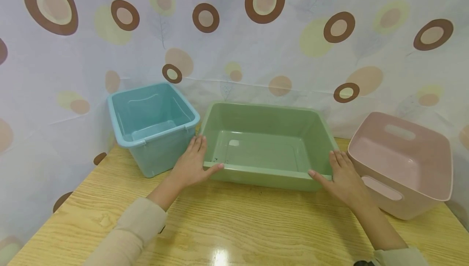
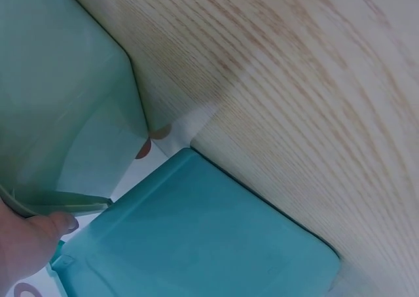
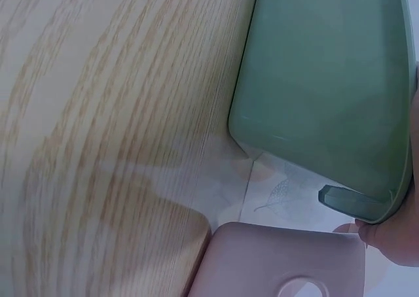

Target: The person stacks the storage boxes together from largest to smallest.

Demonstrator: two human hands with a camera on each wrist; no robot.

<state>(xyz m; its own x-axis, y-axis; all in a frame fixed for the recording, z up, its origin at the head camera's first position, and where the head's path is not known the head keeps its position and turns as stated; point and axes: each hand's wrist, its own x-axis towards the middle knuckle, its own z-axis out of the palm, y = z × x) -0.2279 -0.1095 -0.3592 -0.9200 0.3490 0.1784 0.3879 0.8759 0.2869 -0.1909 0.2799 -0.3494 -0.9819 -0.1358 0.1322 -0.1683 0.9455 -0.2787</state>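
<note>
A green rectangular basin [image 1: 260, 172] sits on the wooden table between two other bins. My left hand [image 1: 192, 164] holds its front left corner, thumb on the front rim and fingers at the left side. At the front right corner my right hand [image 1: 342, 176] holds the rim in the same way. In the left wrist view a fingertip [image 2: 65, 224] shows under the basin's rim, beside a blue bin [image 2: 209, 231]. The right wrist view has part of the right hand [image 3: 393, 235] at the rim's edge, near a pink bin [image 3: 262, 258].
The blue bin [image 1: 161, 148] stands close against the basin's left side. To the right is the pink bin [image 1: 403, 196] with oval handle holes. A white curtain [image 1: 234, 46] with brown and beige circles hangs behind the wooden table [image 1: 256, 225].
</note>
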